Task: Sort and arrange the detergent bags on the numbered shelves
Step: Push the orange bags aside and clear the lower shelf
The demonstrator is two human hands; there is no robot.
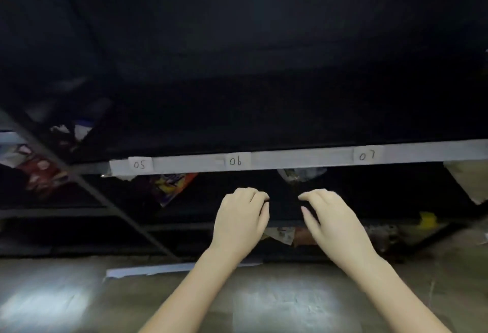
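Head view, left to right: an orange-and-purple detergent bag [173,186] hangs tilted under label 05 [140,165], left of the fingers. Left hand [241,220] and right hand [332,223] reach forward with fingers loosely curled, holding nothing visible. Just beyond the fingertips, under the shelf rail [298,159], sits a crumpled silvery bag [301,174].

Shelf rail [290,159] labels handwritten 05 [139,165], 06 [235,161], 07 [367,155]

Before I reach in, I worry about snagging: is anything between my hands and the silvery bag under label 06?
Nothing visible: only dark open space separates the left hand and right hand from the silvery bag.
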